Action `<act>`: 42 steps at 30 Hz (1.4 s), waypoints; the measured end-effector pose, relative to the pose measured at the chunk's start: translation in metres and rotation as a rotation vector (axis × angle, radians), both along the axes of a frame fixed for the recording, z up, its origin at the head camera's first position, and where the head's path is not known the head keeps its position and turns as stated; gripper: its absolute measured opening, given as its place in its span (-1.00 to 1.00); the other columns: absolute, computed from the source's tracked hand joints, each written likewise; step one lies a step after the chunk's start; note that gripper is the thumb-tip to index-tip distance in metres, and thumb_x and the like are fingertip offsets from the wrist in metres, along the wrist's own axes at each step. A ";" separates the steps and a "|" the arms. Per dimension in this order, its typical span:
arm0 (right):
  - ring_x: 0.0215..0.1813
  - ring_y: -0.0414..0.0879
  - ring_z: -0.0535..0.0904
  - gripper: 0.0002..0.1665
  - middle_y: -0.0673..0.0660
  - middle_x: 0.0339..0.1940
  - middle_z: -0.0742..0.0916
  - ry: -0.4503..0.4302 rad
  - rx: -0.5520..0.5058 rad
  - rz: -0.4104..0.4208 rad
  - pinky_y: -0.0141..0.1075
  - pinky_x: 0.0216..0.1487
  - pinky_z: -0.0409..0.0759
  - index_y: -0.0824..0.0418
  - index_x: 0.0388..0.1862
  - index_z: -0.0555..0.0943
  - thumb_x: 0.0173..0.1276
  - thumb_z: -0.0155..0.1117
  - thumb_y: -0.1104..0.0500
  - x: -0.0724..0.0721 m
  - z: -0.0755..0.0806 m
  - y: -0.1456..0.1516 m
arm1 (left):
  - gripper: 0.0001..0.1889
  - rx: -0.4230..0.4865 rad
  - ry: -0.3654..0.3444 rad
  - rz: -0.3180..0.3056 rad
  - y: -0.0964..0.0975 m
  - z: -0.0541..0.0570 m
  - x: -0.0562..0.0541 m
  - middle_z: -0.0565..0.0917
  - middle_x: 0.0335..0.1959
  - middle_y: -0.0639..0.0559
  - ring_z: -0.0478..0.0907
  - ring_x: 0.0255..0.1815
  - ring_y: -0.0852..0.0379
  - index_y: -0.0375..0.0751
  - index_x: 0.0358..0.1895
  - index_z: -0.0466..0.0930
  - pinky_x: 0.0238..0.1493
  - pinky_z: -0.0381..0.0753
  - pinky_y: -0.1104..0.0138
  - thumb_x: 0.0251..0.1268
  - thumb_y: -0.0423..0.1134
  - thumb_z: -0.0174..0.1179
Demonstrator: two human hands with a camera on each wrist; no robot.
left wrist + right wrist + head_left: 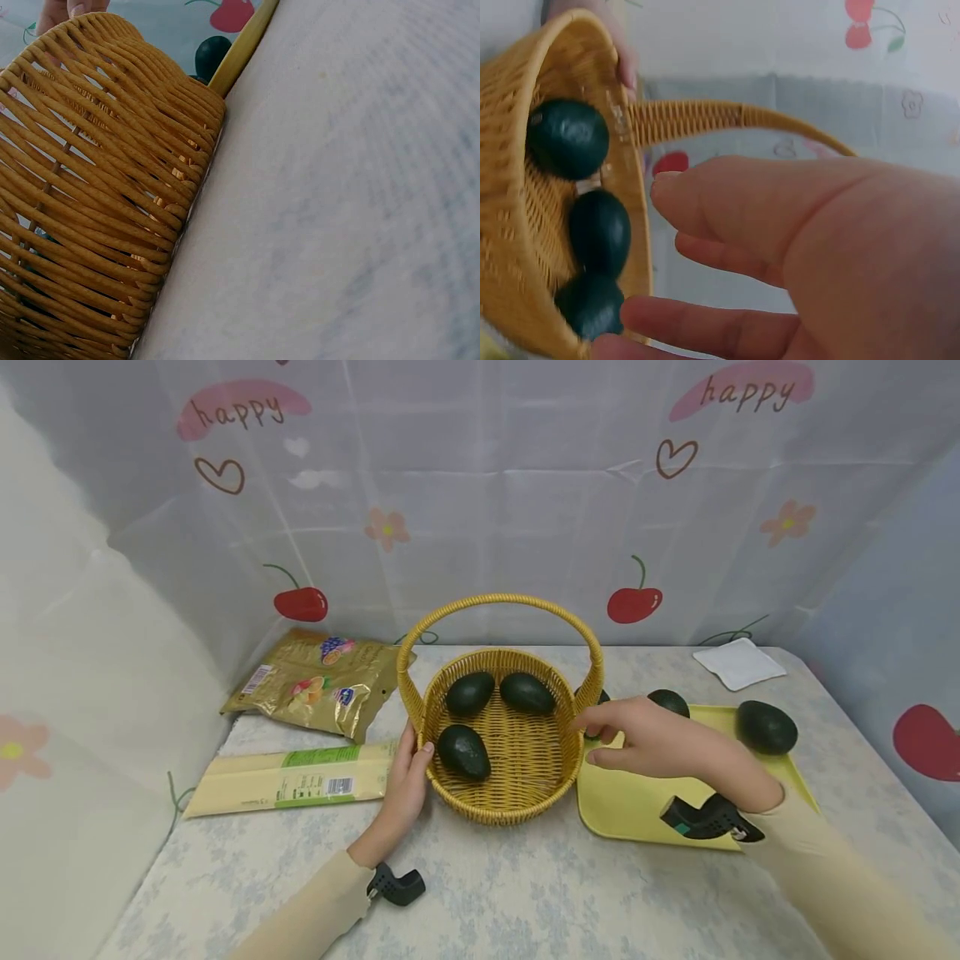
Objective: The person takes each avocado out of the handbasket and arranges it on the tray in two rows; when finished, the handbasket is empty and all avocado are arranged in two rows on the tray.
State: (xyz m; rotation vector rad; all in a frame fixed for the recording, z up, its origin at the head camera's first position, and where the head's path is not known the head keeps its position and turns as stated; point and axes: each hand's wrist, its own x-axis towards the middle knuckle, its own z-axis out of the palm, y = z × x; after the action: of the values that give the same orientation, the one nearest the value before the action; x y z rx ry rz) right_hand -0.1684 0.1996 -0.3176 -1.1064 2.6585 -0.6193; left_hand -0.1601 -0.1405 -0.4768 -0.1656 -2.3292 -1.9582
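Observation:
A yellow wicker basket [498, 810] with a tall arched handle stands mid-table, holding an avocado [463, 752] at its front left and two more avocados [527, 692] at the back. My left hand [407, 785] grips the basket's left rim, thumb over the edge. Over the right rim, beside the foot of the handle, hovers my right hand [660, 739] with loosely bent fingers and nothing between them. The right wrist view shows its thumb [727, 195] apart from the fingers, near the basket's avocados [600, 232]. The left wrist view mostly shows the basket's woven side [105, 187].
A yellow tray [622, 818] lies right of the basket, with an avocado [767, 727] at its right and another avocado [669, 702] at its back edge. Dark green fruit is partly hidden behind the handle. A gold bag [315, 681], a pale packet [247, 783] and a white cloth [738, 663] lie around.

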 end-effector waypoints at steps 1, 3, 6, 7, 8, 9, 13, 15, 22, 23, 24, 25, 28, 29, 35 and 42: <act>-0.05 -0.11 0.71 -0.60 0.03 0.07 0.77 -0.004 -0.008 0.019 -0.36 -0.17 0.68 0.13 0.23 0.65 0.43 0.32 0.16 -0.001 -0.001 -0.007 | -0.32 -0.002 -0.001 0.002 0.000 0.000 0.000 -0.09 0.72 -0.04 -0.15 0.73 -0.05 -0.03 0.70 -0.24 0.68 -0.04 -0.04 0.68 -0.15 -0.18; -0.08 -0.14 0.68 -0.59 0.04 0.11 0.76 -0.001 -0.016 0.056 -0.35 -0.15 0.67 0.13 0.24 0.65 0.42 0.32 0.17 -0.004 -0.002 -0.020 | -0.33 -0.004 0.006 0.002 0.000 0.000 0.000 -0.09 0.72 -0.05 -0.15 0.73 -0.05 -0.04 0.70 -0.23 0.68 -0.05 -0.03 0.68 -0.16 -0.18; -0.07 -0.14 0.63 -0.55 0.07 0.15 0.74 0.021 -0.004 0.087 -0.27 -0.08 0.65 0.14 0.27 0.63 0.41 0.33 0.17 -0.010 -0.005 -0.039 | -0.33 -0.001 0.013 0.005 0.000 0.001 0.000 -0.08 0.72 -0.06 -0.14 0.72 -0.05 -0.05 0.69 -0.22 0.68 -0.05 -0.01 0.68 -0.17 -0.18; -0.02 -0.10 0.63 -0.54 0.09 0.17 0.73 0.028 0.000 0.095 -0.23 -0.04 0.66 0.16 0.27 0.62 0.40 0.33 0.17 -0.012 -0.006 -0.044 | -0.33 -0.001 0.015 0.005 0.000 0.001 0.000 -0.08 0.72 -0.06 -0.14 0.72 -0.05 -0.06 0.69 -0.22 0.68 -0.05 -0.02 0.68 -0.17 -0.19; 0.03 -0.07 0.64 -0.53 0.11 0.18 0.73 0.039 0.005 0.098 -0.18 0.00 0.66 0.17 0.28 0.62 0.40 0.33 0.18 -0.015 -0.007 -0.050 | -0.33 0.000 0.015 0.003 0.000 0.001 0.000 -0.08 0.72 -0.07 -0.15 0.73 -0.06 -0.06 0.69 -0.22 0.68 -0.05 -0.02 0.68 -0.18 -0.19; 0.09 -0.02 0.64 -0.52 0.14 0.20 0.72 0.040 0.009 0.096 -0.14 0.04 0.66 0.19 0.29 0.61 0.39 0.32 0.19 -0.018 -0.007 -0.055 | -0.33 0.000 0.015 0.001 -0.001 0.001 0.000 -0.09 0.72 -0.07 -0.15 0.73 -0.06 -0.07 0.69 -0.23 0.68 -0.05 -0.02 0.68 -0.18 -0.19; 0.25 0.11 0.60 -0.49 0.20 0.26 0.68 0.027 0.042 0.061 -0.06 0.14 0.65 0.21 0.33 0.59 0.41 0.31 0.18 -0.033 -0.013 -0.072 | -0.33 0.001 0.001 0.004 -0.001 0.000 0.000 -0.10 0.72 -0.07 -0.16 0.73 -0.06 -0.06 0.69 -0.23 0.68 -0.06 -0.03 0.69 -0.19 -0.20; 0.27 0.12 0.58 -0.47 0.22 0.29 0.65 0.009 0.069 0.023 -0.05 0.16 0.64 0.20 0.35 0.57 0.41 0.30 0.17 -0.040 -0.017 -0.079 | -0.34 0.002 -0.003 0.003 0.000 0.000 0.000 -0.10 0.72 -0.06 -0.16 0.73 -0.05 -0.06 0.69 -0.23 0.68 -0.06 -0.03 0.69 -0.19 -0.20; 0.49 0.31 0.38 -0.40 0.40 0.53 0.36 -0.054 0.223 -0.116 0.07 0.26 0.57 0.08 0.46 0.48 0.46 0.25 0.13 -0.065 -0.028 -0.100 | -0.33 0.005 -0.003 0.003 0.000 0.000 0.001 -0.10 0.72 -0.07 -0.16 0.73 -0.07 -0.06 0.69 -0.23 0.68 -0.05 -0.04 0.68 -0.18 -0.19; 0.50 0.32 0.36 -0.40 0.40 0.54 0.34 -0.066 0.245 -0.137 0.06 0.22 0.57 0.07 0.48 0.47 0.47 0.25 0.13 -0.068 -0.029 -0.102 | -0.33 0.006 -0.002 0.004 0.000 0.000 0.001 -0.09 0.72 -0.06 -0.15 0.73 -0.06 -0.06 0.69 -0.23 0.68 -0.05 -0.04 0.68 -0.18 -0.19; 0.44 0.30 0.40 -0.40 0.39 0.54 0.33 -0.074 0.269 -0.155 0.02 0.15 0.59 0.06 0.48 0.47 0.48 0.24 0.12 -0.072 -0.030 -0.104 | -0.33 0.006 0.000 0.004 0.000 0.001 0.001 -0.09 0.72 -0.06 -0.15 0.73 -0.06 -0.05 0.69 -0.23 0.68 -0.05 -0.04 0.68 -0.18 -0.19; 0.37 0.28 0.45 -0.41 0.39 0.54 0.34 -0.078 0.289 -0.169 -0.02 0.06 0.58 0.06 0.48 0.47 0.49 0.23 0.12 -0.075 -0.031 -0.106 | -0.33 0.005 -0.002 0.002 0.000 0.001 0.001 -0.10 0.72 -0.05 -0.16 0.73 -0.05 -0.05 0.69 -0.23 0.68 -0.05 -0.03 0.69 -0.18 -0.19; 0.25 0.20 0.51 -0.44 0.37 0.50 0.38 -0.089 0.332 -0.195 -0.10 -0.06 0.54 0.04 0.47 0.49 0.51 0.23 0.11 -0.084 -0.035 -0.110 | -0.33 0.003 -0.001 0.000 0.001 0.002 0.001 -0.10 0.72 -0.03 -0.15 0.73 -0.03 -0.03 0.70 -0.23 0.68 -0.05 -0.01 0.68 -0.18 -0.19; 0.21 0.17 0.51 -0.45 0.36 0.49 0.39 -0.089 0.340 -0.200 -0.11 -0.08 0.53 0.05 0.45 0.50 0.51 0.23 0.12 -0.087 -0.036 -0.110 | -0.33 0.004 -0.003 0.001 0.001 0.002 0.001 -0.09 0.72 -0.02 -0.15 0.73 -0.03 -0.03 0.70 -0.23 0.68 -0.05 -0.01 0.68 -0.18 -0.19; 0.17 0.15 0.50 -0.50 0.35 0.45 0.44 -0.089 0.361 -0.221 -0.15 -0.12 0.46 0.06 0.39 0.56 0.50 0.19 0.20 -0.094 -0.043 -0.110 | -0.33 0.002 -0.002 0.001 0.002 0.001 0.001 -0.08 0.72 -0.07 -0.14 0.72 -0.07 -0.06 0.69 -0.23 0.68 -0.04 -0.05 0.68 -0.19 -0.18; 0.10 0.15 0.47 -0.50 0.35 0.42 0.45 -0.063 0.383 -0.226 -0.15 -0.16 0.44 0.03 0.37 0.60 0.48 0.16 0.25 -0.096 -0.045 -0.112 | -0.33 0.011 -0.022 0.000 0.001 0.002 0.000 -0.08 0.72 0.01 -0.15 0.73 0.01 0.00 0.70 -0.23 0.69 -0.04 0.00 0.69 -0.14 -0.18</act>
State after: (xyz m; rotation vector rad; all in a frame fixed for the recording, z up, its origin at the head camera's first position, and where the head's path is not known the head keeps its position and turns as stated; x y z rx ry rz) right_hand -0.2641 0.0878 -0.3630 -0.6772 2.7102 -0.1596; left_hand -0.1598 -0.1400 -0.4750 -0.1433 -2.3311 -1.9832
